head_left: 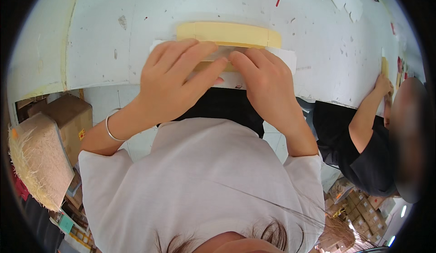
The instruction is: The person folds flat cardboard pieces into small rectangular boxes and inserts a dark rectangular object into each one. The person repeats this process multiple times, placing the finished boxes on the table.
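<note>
In the upper middle of the frame, a yellow card piece (pixel 229 31) is lying on the desk (pixel 104 8), a white sheet (pixel 286 58) showing beside it. The left hand (pixel 175 73) and right hand (pixel 268 73) are curling over its lower part, fingertips close together; whether they are clamping it, I cannot tell. At far right, a co-worker's hand (pixel 383 84) is touching a yellow strip (pixel 384 66).

The person's two bare hands (pixel 170 78) (pixel 269 80), one oblong pale-yellow card piece (pixel 229 32) near them, one thin silver bangle (pixel 108 128), one black-shirted co-worker (pixel 370 169)
</note>
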Available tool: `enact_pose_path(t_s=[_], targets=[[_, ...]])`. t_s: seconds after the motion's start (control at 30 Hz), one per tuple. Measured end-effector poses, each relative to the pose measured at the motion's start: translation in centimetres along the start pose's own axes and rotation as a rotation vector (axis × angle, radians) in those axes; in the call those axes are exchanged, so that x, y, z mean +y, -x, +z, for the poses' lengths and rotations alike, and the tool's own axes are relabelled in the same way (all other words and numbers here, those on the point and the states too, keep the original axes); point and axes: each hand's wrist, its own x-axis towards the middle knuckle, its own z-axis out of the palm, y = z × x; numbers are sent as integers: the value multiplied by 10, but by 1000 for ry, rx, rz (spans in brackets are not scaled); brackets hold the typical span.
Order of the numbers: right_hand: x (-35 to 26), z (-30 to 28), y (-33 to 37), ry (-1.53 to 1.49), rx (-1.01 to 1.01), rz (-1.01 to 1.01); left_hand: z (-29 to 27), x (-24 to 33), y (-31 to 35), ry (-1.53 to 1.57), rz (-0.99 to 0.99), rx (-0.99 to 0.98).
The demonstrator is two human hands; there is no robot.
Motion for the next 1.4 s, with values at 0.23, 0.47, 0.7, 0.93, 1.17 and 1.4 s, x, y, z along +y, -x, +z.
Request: enact_pose_path(t_s=[0.23, 0.47, 0.7, 0.93, 1.17, 1.4], targets=[[1, -4, 1, 149, 31, -112, -4, -48, -29, 793, -586, -409], [8, -7, 10, 274, 150, -309, 1, -20, -31, 546, -352, -337], [12, -8, 23, -249, 6, -192, -5, -5, -25, 625, -428, -575], [22, -7, 22, -428, -10, -111, -7, -22, -21, 617, -3, -480], [19, -13, 14, -390, -94, -56, 15, -8, -20, 554, -50, -279], [22, -17, 10, -432, -115, 20, 21, 0, -21, 583, -147, -271]])
